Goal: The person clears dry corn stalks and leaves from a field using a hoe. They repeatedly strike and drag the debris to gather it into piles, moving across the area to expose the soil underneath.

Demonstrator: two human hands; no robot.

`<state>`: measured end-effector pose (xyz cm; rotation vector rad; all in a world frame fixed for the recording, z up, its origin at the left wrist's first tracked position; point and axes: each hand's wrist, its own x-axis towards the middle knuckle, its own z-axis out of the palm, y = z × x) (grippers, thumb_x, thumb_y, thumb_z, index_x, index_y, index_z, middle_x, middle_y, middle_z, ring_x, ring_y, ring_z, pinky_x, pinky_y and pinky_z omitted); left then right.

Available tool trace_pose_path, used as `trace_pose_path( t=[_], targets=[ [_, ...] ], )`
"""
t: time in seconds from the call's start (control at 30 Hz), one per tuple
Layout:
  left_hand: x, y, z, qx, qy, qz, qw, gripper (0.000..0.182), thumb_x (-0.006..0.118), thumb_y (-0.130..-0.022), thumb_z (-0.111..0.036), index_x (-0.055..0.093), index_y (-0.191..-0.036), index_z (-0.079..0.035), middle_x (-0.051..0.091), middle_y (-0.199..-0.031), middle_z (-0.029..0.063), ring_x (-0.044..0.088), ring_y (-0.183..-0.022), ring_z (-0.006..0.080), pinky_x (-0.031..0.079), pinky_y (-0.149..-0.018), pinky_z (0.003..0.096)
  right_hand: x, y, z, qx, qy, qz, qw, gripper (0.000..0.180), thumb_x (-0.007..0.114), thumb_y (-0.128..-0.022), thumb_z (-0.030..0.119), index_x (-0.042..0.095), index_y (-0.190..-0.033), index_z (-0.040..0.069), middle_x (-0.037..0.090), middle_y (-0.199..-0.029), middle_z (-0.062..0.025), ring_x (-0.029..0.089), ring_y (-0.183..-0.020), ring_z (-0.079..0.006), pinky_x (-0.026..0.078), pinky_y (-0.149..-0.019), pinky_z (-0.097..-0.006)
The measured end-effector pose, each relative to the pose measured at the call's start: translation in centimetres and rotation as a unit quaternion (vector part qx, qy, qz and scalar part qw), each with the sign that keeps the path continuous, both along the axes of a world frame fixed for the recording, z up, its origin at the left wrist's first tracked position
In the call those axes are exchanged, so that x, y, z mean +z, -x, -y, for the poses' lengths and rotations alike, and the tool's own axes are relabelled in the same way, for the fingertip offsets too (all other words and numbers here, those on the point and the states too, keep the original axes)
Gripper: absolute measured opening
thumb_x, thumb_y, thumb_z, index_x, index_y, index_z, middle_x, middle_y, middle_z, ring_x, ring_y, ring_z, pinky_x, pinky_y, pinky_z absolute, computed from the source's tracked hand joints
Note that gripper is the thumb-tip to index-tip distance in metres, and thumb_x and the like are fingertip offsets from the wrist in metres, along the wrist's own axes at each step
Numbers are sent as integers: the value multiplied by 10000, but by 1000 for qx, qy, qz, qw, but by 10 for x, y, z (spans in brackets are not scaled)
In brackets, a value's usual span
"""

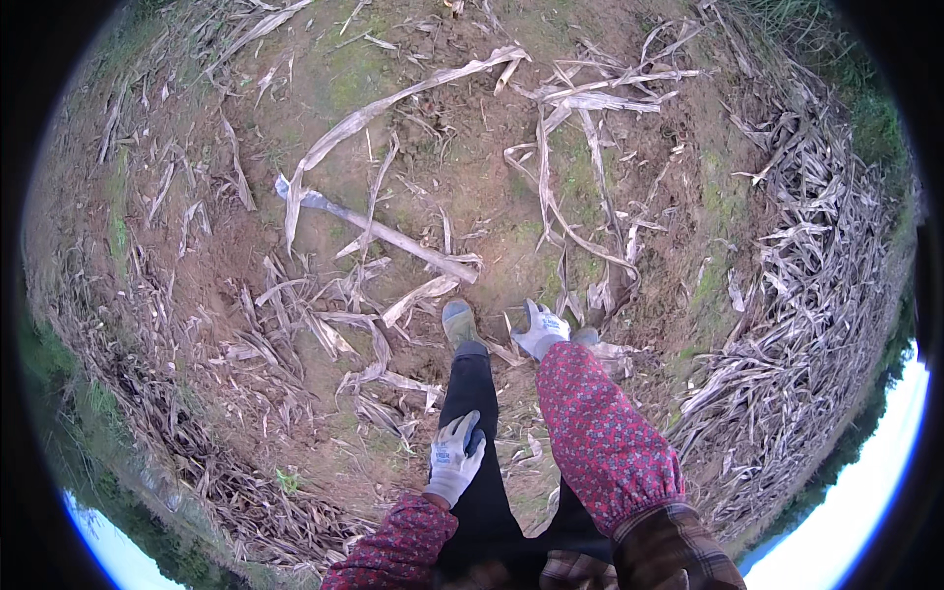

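My left hand (pixel 456 453), in a pale knit work glove with a dark palm, rests on my black trouser leg (pixel 472 391). Lower and farther right, my right hand (pixel 542 330), in a matching glove, reaches down beside my partly covered right shoe (pixel 586 336). Its thumb and forefinger stand apart, and I see nothing between them; the palm side is mostly hidden. Dry corn leaves (pixel 601 291) lie just beyond it. Ahead of my left shoe (pixel 459 322), a wooden-handled tool (pixel 398 240) lies slantwise on the soil. A long dry leaf crosses its metal head (pixel 313 199).
A thick bank of dry corn husks and leaves (pixel 811 310) runs along the right. Another heap (pixel 258 509) lies at lower left. Bent dry stalks (pixel 597 96) are scattered ahead on mossy brown soil (pixel 487 184). Green grass (pixel 804 37) borders the upper right.
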<state>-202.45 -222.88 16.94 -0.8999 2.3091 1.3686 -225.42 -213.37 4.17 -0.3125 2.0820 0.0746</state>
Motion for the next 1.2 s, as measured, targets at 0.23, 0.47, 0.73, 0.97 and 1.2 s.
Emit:
trace_pose_path(
  t=[0.23, 0.47, 0.73, 0.97, 1.2],
  targets=[
    [-21, 27, 34, -97, -2, 30, 995, 454, 671, -695, -165, 562, -1131, -97, 583, -1030, 102, 556, -934, 288, 442, -819, 393, -123, 2, 101, 115, 24, 28, 993, 822, 614, -718, 461, 243, -1376, 137, 405, -1317, -133, 424, -1193, -288, 305, -971, -472],
    [-24, 35, 32, -118, -17, 126, 985, 521, 694, -670, -229, 554, -1157, -112, 560, -1068, 88, 541, -974, 266, 430, -853, 391, -197, -25, 140, 79, 64, 46, 994, 557, 653, -691, 355, 475, -1147, 88, 621, -976, -97, 621, -875, -275, 487, -714, -423],
    [-39, 54, -2, -214, 0, 269, 939, 451, 622, -708, -379, 588, -1046, -82, 575, -1032, 154, 531, -982, 316, 414, -863, 412, 15, -12, 120, -367, 291, 487, 737, 324, 750, -648, 200, 613, -841, -21, 603, -611, -84, 563, -491, -146, 454, -441, -291],
    [-37, 98, -23, -159, 101, 144, 972, 334, 640, -706, -282, 617, -984, -99, 626, -901, 107, 580, -839, 281, 439, -812, 387, 168, 73, -79, -520, 306, 445, 661, 354, 732, -730, 188, 576, -994, 13, 616, -769, -45, 598, -608, -96, 471, -502, -234],
    [-27, 224, -37, -61, -28, 78, 995, 275, 638, -741, -148, 630, -996, -46, 652, -936, 119, 630, -840, 244, 489, -745, 325, 131, 214, -100, -698, 384, 284, 533, 162, 670, -748, 128, 566, -805, 18, 568, -626, -37, 545, -450, -146, 435, -408, -256]
  ],
)
